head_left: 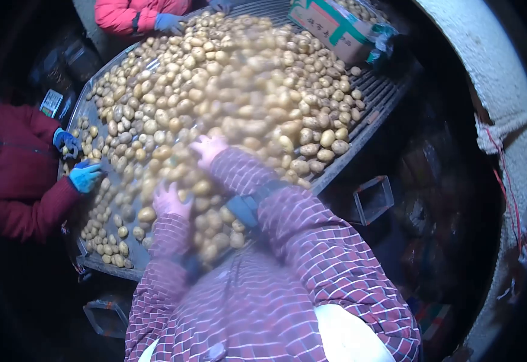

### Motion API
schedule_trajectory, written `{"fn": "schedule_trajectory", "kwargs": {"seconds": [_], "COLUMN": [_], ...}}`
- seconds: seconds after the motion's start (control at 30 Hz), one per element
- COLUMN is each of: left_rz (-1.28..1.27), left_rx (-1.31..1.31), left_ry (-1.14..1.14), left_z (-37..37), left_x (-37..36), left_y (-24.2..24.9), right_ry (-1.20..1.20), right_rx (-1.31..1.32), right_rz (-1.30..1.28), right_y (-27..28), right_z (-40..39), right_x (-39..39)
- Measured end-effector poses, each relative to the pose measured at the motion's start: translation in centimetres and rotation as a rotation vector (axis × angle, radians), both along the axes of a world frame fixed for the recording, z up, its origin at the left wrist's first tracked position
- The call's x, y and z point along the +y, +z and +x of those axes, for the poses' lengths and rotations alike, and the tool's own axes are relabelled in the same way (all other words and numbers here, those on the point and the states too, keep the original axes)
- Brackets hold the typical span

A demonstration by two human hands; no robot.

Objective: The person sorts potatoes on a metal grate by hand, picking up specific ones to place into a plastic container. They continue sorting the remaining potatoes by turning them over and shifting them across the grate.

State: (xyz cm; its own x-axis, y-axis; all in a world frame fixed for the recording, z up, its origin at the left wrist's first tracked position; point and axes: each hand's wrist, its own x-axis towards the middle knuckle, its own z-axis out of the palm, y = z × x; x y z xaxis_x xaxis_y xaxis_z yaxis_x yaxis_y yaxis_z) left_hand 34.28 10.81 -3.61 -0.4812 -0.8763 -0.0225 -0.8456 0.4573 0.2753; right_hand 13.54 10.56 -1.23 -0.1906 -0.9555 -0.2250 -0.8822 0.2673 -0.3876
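A wide heap of small yellow potatoes (179, 90) covers a slatted metal table (377, 99) in front of me. My left hand (172, 202) rests on the potatoes near the table's front, fingers spread. Further up the heap and to the right, my right hand (209, 149) reaches over the potatoes with its fingers apart. Neither hand shows anything held. A blurred smear across the lens hides detail in the middle of the heap and just below my hands.
On the left, a co-worker's blue-gloved hands (85, 176) are at the potatoes. Another person's gloved hand (169, 23) is at the far edge. A cardboard box (333, 30) with green tape stands at the back right. A clear-sided crate (374, 200) lies below the table's right edge.
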Motion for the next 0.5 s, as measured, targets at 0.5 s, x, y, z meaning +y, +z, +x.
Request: {"fn": "schedule_trajectory", "kwargs": {"seconds": [0.5], "left_rz": [-0.103], "left_rx": [-0.027], "left_ry": [-0.072], "left_z": [0.4], "left_x": [0.2], "left_y": [-2.1], "right_ry": [-1.215], "right_rx": [-1.660], "right_rz": [-1.442], "right_y": [-9.6], "right_z": [-13.4], "right_x": [41.4]}}
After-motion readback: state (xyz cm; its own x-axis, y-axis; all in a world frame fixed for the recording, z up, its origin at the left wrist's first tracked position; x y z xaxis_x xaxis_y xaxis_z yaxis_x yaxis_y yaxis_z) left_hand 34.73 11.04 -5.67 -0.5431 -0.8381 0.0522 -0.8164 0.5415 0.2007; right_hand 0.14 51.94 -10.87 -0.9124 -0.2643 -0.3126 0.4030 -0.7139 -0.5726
